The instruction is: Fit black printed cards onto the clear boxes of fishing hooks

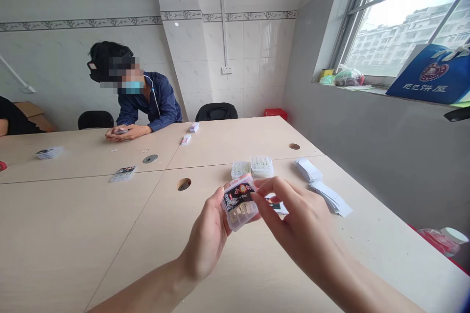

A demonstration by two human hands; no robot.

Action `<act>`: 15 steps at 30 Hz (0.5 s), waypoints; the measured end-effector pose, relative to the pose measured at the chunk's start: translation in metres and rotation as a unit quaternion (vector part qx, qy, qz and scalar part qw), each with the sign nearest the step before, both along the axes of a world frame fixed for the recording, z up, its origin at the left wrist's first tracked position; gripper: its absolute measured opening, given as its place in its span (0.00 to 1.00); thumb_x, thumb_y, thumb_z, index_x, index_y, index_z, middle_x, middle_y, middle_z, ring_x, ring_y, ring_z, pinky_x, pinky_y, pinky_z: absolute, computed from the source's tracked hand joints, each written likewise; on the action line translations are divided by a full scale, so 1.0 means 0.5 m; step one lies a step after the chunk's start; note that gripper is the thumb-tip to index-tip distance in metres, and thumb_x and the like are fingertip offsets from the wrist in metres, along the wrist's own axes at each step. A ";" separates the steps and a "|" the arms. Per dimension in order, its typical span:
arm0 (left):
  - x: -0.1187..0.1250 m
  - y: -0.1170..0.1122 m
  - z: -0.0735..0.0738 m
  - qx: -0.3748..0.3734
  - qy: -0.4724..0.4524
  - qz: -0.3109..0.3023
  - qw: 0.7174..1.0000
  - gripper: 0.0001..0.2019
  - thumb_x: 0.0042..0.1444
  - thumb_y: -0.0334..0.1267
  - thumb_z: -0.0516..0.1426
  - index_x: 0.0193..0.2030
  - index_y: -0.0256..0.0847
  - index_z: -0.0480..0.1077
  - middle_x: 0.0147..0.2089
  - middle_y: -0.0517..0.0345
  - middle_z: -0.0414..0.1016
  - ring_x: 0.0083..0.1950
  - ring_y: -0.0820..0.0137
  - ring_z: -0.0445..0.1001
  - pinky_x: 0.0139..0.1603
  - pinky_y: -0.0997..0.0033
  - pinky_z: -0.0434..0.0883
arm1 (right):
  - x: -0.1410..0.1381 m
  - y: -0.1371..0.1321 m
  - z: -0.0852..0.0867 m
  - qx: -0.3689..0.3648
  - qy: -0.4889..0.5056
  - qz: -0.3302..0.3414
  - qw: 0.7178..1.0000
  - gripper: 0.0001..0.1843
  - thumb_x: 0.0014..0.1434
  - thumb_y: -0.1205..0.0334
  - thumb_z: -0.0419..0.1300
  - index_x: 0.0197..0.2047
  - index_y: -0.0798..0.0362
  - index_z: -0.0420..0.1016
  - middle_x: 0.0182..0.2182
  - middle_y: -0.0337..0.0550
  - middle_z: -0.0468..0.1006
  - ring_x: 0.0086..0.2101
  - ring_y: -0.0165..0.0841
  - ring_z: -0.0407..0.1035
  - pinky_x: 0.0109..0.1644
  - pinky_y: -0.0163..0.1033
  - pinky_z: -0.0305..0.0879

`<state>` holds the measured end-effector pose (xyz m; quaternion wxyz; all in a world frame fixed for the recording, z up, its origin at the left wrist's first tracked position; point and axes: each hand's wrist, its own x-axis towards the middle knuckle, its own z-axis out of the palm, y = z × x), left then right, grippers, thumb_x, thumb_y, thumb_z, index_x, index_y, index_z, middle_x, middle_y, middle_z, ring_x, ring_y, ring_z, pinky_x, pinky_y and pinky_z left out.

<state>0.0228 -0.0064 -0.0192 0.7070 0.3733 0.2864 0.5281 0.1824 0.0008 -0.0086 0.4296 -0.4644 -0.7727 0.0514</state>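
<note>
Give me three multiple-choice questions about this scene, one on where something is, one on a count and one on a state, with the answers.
1. Where is the blue bag?
A) On the windowsill
B) On the table
C) On a chair

2. How many small clear plastic boxes stand together on the table?
A) One
B) Two
C) Four

3. The clear box with the black label is:
A) lying on the table
B) inside the blue bag
C) held between the left hand and the right hand

1: A, it rests on the sill by the window.
2: B, two sit side by side.
3: C, both hands grip it above the table.
</note>
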 end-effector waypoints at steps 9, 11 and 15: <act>0.000 -0.001 -0.005 0.005 0.021 0.012 1.000 0.25 0.67 0.51 0.45 0.65 0.46 0.64 0.67 0.58 0.65 0.71 0.55 0.53 0.66 0.56 0.60 | -0.004 -0.005 0.002 0.015 -0.027 -0.003 1.000 0.07 0.66 0.62 0.52 0.34 0.50 0.65 0.26 0.35 0.78 0.21 0.28 0.66 0.24 0.33 0.53; 0.000 -0.001 -0.004 0.008 0.025 0.011 1.000 0.24 0.67 0.51 0.45 0.65 0.46 0.64 0.67 0.58 0.65 0.71 0.56 0.53 0.66 0.56 0.60 | -0.003 -0.006 0.001 0.016 -0.028 -0.002 0.999 0.07 0.66 0.62 0.52 0.34 0.50 0.65 0.27 0.34 0.78 0.20 0.28 0.65 0.24 0.34 0.51; 0.001 0.000 -0.004 0.017 0.029 0.010 0.999 0.24 0.67 0.50 0.44 0.65 0.47 0.63 0.67 0.58 0.65 0.71 0.56 0.53 0.66 0.56 0.60 | -0.003 -0.006 0.000 0.023 -0.031 -0.002 0.999 0.07 0.66 0.63 0.52 0.35 0.50 0.65 0.27 0.34 0.78 0.20 0.27 0.64 0.25 0.34 0.50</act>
